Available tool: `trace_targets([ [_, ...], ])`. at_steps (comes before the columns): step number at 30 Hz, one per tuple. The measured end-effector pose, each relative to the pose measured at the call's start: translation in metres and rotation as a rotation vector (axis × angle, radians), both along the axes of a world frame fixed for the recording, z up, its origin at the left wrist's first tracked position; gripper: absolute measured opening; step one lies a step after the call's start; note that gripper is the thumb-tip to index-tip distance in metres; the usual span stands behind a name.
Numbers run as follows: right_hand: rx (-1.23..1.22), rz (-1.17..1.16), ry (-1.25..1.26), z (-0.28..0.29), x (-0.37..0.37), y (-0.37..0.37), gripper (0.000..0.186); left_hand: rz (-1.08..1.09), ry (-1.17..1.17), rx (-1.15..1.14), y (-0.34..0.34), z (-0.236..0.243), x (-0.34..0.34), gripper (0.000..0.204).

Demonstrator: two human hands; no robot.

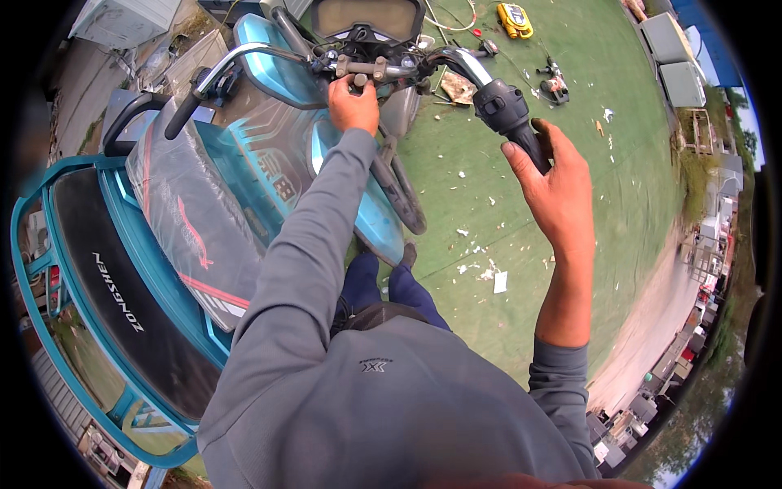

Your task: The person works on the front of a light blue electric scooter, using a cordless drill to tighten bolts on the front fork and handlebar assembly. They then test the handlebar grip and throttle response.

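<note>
A blue, motorcycle-style handlebar vehicle stands in front of me and to my left. My left hand (353, 107) is closed at the middle of its handlebar, just below the brown clamp (362, 68). Its fingertips press together beside a small round part (360, 80), and what lies between them is hidden. My right hand (558, 183) curls loosely round the black handlebar grip (531, 145), thumb on one side and fingers on the other. Next to that grip sits a black switch housing (499, 107). Beyond the clamp is the display panel (368, 19).
A black seat backrest (130, 285) in a blue frame and a plastic-wrapped seat (191, 216) are at left. A yellow device (515, 20) and a power tool (555, 84) lie on the green ground covering (489, 196), among white scraps. Stacked goods line the far right.
</note>
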State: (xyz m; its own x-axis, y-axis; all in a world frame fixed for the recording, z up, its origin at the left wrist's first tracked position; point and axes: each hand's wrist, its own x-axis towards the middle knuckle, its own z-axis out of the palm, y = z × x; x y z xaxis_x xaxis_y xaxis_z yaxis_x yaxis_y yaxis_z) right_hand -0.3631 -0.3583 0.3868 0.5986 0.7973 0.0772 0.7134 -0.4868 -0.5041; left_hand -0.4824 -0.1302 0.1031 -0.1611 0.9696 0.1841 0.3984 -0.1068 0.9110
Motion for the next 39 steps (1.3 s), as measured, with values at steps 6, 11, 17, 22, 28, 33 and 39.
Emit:
trace_targets([
  [6,-0.046,0.023,-0.028,0.005,-0.006,0.012,0.056,-0.007,0.037,0.027,-0.003,-0.007,-0.001,0.039],
  [11,-0.111,0.03,-0.185,0.002,-0.007,0.017,0.059,0.047,0.061,-0.057,-0.002,0.009,0.0,0.042],
  [17,-0.072,0.032,-0.387,-0.007,-0.02,0.031,0.069,-0.023,-0.028,-0.05,-0.004,0.005,-0.006,0.035],
  [22,-0.112,-0.012,-0.474,-0.02,-0.024,0.038,0.074,-0.025,-0.022,-0.11,-0.006,0.009,-0.006,0.034],
  [28,-0.176,-0.142,-0.559,-0.025,-0.032,0.049,0.067,0.055,0.028,-0.16,-0.004,0.02,-0.002,0.041],
  [33,-0.171,-0.157,-0.583,-0.026,-0.036,0.053,0.065,0.048,0.044,-0.091,-0.004,0.015,-0.002,0.041],
  [39,-0.132,-0.145,-0.599,-0.029,-0.034,0.05,0.067,0.032,-0.028,-0.094,-0.003,0.013,-0.001,0.038],
])
